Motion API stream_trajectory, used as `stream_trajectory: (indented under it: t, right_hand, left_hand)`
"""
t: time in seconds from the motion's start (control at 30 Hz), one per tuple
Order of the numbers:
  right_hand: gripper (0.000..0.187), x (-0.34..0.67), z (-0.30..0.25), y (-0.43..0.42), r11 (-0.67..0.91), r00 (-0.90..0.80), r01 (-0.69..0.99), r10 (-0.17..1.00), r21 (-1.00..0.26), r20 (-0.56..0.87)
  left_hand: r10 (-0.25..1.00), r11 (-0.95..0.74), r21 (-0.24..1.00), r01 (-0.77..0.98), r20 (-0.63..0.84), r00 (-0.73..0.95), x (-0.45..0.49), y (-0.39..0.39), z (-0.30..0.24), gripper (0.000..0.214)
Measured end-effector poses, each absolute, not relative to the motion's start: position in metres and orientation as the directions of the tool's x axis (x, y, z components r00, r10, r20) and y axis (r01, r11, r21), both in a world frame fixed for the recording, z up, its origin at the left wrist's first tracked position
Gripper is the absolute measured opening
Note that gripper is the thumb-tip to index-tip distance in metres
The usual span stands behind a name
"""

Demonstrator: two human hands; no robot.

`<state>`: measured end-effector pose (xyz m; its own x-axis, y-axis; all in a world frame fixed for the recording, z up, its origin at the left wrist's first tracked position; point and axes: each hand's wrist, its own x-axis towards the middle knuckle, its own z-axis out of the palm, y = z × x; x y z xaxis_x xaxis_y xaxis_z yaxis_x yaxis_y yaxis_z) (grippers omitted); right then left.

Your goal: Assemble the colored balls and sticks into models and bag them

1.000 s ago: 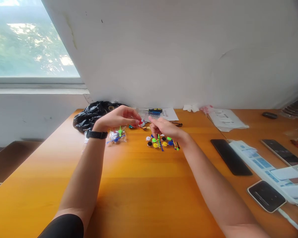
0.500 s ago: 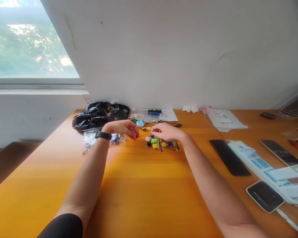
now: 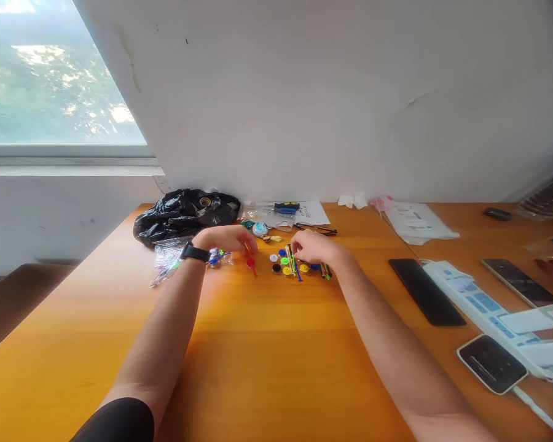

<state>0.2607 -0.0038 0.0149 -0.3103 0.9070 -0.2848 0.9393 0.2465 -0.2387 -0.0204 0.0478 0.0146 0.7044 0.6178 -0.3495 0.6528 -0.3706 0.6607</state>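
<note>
My left hand [image 3: 230,238], with a dark watch on its wrist, is closed over a red plastic disc with a thin stick [image 3: 251,264]; the stick's lower end points down at the table. My right hand [image 3: 317,247] has its fingers pinched at the upper end of several coloured plastic sticks [image 3: 294,265]; whether one is gripped is hidden. Between the hands lie small coloured discs, among them a white disc [image 3: 273,258], a black disc [image 3: 276,269], a green disc [image 3: 285,261] and a yellow disc [image 3: 304,268]. More short sticks [image 3: 325,271] lie under my right wrist.
Behind my left hand are a black plastic bag [image 3: 184,215] and a clear bag of coloured parts [image 3: 168,261]. A screwdriver [image 3: 286,205] lies on papers at the back. To the right are a phone [image 3: 426,291], a power strip [image 3: 483,307] and a white-rimmed device [image 3: 491,363].
My left hand has lowered slightly, and the red disc and stick now show below its fingers. My right hand has shifted right, from the blue disc to the sticks.
</note>
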Motion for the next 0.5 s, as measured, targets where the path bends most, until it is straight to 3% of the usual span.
stream_trajectory:
  t: [0.13,0.3,0.5]
  right_hand:
    - [0.016,0.257,0.014,-0.007,0.241,-0.313,0.943,0.879,-0.231,-0.359]
    - [0.018,0.253,0.013,-0.010,0.204,-0.275,0.957,0.867,-0.207,-0.415]
    - [0.019,0.247,0.012,-0.010,0.231,-0.286,0.956,0.876,-0.183,-0.388]
  left_hand:
    - [0.633,-0.454,0.587,0.670,-0.316,0.706,-0.017,0.047,0.017,0.045]
    - [0.706,-0.518,0.484,0.705,-0.223,0.672,-0.004,0.042,0.019,0.032]
    - [0.647,-0.593,0.525,0.610,-0.141,0.750,0.033,0.032,0.012,0.028]
